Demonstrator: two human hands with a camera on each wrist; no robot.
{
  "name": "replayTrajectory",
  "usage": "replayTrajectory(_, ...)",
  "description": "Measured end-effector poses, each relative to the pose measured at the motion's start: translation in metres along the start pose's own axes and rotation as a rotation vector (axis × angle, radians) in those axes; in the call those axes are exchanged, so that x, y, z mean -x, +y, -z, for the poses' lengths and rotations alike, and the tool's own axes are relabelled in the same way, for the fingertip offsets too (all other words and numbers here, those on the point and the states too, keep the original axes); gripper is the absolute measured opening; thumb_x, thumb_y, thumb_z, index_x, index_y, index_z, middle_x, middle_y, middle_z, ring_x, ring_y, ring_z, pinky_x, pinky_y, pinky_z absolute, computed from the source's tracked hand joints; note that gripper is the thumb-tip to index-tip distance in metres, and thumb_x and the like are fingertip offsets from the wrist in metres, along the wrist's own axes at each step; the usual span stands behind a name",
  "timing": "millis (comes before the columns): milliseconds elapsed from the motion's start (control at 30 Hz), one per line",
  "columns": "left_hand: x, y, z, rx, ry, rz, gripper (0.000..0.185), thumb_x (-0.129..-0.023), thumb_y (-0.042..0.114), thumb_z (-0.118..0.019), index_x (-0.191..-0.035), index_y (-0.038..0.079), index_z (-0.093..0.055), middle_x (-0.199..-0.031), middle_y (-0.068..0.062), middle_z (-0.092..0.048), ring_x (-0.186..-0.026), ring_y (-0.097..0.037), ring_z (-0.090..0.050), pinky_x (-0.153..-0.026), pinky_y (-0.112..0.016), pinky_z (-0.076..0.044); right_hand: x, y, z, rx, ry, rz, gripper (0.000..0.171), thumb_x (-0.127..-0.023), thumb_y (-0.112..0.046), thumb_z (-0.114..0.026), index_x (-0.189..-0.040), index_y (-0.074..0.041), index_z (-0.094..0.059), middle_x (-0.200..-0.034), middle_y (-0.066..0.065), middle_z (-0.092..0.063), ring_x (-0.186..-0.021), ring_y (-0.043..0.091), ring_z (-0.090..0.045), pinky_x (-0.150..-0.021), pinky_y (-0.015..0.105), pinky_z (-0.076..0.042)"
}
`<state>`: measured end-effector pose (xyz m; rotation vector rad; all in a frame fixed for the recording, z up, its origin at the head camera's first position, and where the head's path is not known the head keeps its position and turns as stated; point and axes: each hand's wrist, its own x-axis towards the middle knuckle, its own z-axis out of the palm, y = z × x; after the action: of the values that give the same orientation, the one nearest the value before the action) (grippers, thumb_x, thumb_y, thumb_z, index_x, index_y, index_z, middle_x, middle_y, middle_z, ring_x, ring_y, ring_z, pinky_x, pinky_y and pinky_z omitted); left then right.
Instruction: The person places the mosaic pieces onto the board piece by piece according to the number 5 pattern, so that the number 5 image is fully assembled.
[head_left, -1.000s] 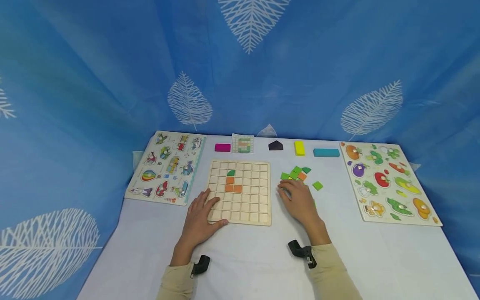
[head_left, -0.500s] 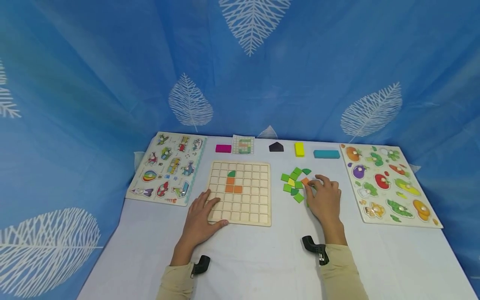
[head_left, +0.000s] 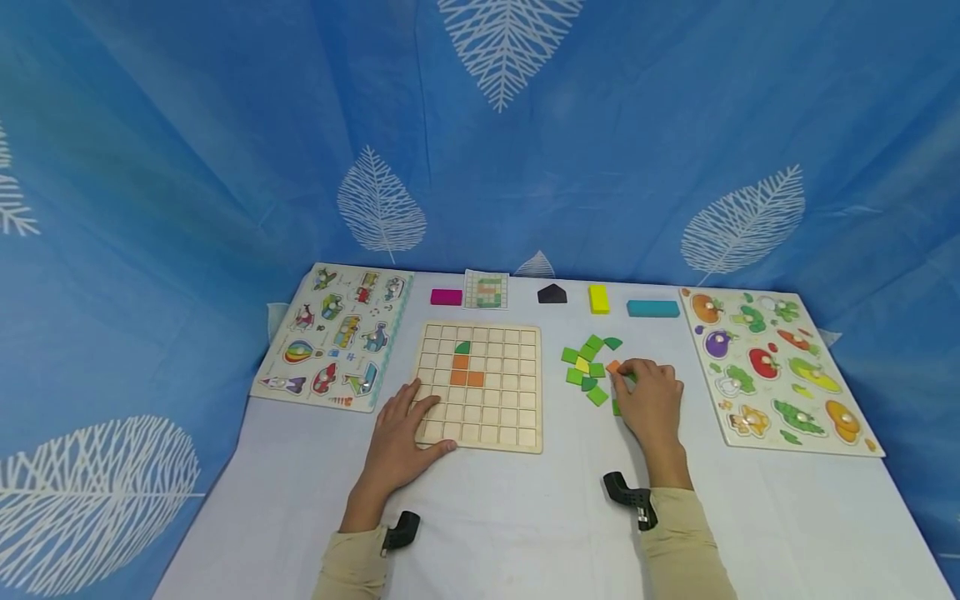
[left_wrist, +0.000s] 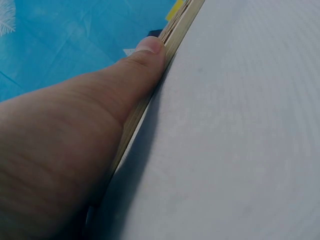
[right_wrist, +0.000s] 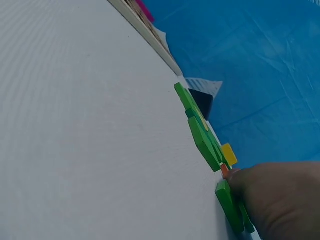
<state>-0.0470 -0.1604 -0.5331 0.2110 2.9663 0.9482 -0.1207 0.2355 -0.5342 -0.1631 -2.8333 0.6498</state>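
Observation:
My left hand rests with spread fingers on the lower left corner of the wooden grid board. In the left wrist view its thumb lies along the board's edge. Set in the grid are a green quarter-round tile and several orange square tiles. To the right of the board, my right hand pinches an orange tile between thumb and fingers. The right wrist view shows the thumb at that orange tile, mostly hidden. Green tiles and a yellow one lie loose beside it.
A vehicle puzzle board lies at the left, a vegetable puzzle board at the right. Along the back are a magenta block, pattern card, black piece, yellow block and teal block.
My right hand moved rightward from over the loose tiles, uncovering them, and its fingers drew together on the orange tile, which shifted slightly. My left hand stayed on the board.

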Motion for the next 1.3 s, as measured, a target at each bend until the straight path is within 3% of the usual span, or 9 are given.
replayTrajectory(400, -0.001, -0.001, -0.001, -0.010, 0.003, -0.012, 0.079, -0.079, 0.057, -0.080, -0.144, 0.019, -0.056, -0.168, -0.014, -0.029, -0.157, -0.037, -0.021, -0.124, -0.062, -0.020, 0.001, -0.005, -0.001, 0.025, -0.028, 0.002, 0.024, -0.099, -0.017, -0.066, -0.116, 0.000, -0.065, -0.119, 0.025, -0.066, -0.106, 0.040, -0.053, -0.088, 0.053, -0.041)
replayTrajectory(567, 0.000, 0.000, -0.001, 0.000, -0.002, -0.002, 0.078, -0.079, 0.056, -0.080, -0.144, 0.019, -0.056, -0.168, -0.014, -0.028, -0.157, -0.037, -0.021, -0.124, -0.062, -0.020, 0.002, -0.013, 0.000, -0.043, -0.012, 0.020, 0.025, -0.099, -0.016, -0.066, -0.118, 0.000, -0.063, -0.119, 0.022, -0.065, -0.106, 0.039, -0.052, -0.089, 0.052, -0.041)
replayTrajectory(733, 0.000, 0.000, 0.000, -0.003, 0.000, 0.004, 0.078, -0.079, 0.056, -0.081, -0.144, 0.020, -0.056, -0.168, -0.013, -0.028, -0.157, -0.037, -0.021, -0.124, -0.062, -0.020, 0.005, -0.036, -0.006, -0.108, -0.036, 0.146, 0.024, -0.099, -0.019, -0.067, -0.117, -0.003, -0.064, -0.119, 0.019, -0.067, -0.104, 0.036, -0.054, -0.089, 0.050, -0.044)
replayTrajectory(967, 0.001, 0.000, 0.001, -0.012, 0.010, 0.005, 0.077, -0.079, 0.056, -0.081, -0.142, 0.020, -0.057, -0.168, -0.014, -0.029, -0.156, -0.038, -0.022, -0.123, -0.063, -0.021, 0.015, -0.087, -0.027, -0.172, -0.088, 0.354, 0.019, -0.097, -0.021, -0.071, -0.111, -0.009, -0.067, -0.115, 0.010, -0.070, -0.109, 0.030, -0.060, -0.097, 0.047, -0.047)
replayTrajectory(1100, 0.000, -0.001, 0.000, -0.012, 0.013, 0.002, 0.077, -0.079, 0.057, -0.081, -0.142, 0.020, -0.057, -0.167, -0.013, -0.029, -0.156, -0.038, -0.022, -0.123, -0.063, -0.021, 0.019, -0.111, -0.041, -0.203, -0.119, 0.447, 0.014, -0.098, -0.024, -0.070, -0.108, -0.014, -0.069, -0.113, 0.004, -0.071, -0.104, 0.025, -0.061, -0.092, 0.042, -0.050)
replayTrajectory(1300, -0.001, -0.003, -0.002, -0.024, 0.012, -0.007, 0.076, -0.079, 0.058, -0.080, -0.142, 0.020, -0.057, -0.168, -0.013, -0.029, -0.156, -0.037, -0.022, -0.123, -0.063, -0.022, 0.023, -0.130, -0.057, -0.204, -0.154, 0.507, 0.012, -0.098, -0.027, -0.070, -0.105, -0.018, -0.073, -0.113, 0.002, -0.071, -0.102, 0.024, -0.061, -0.088, 0.041, -0.050)
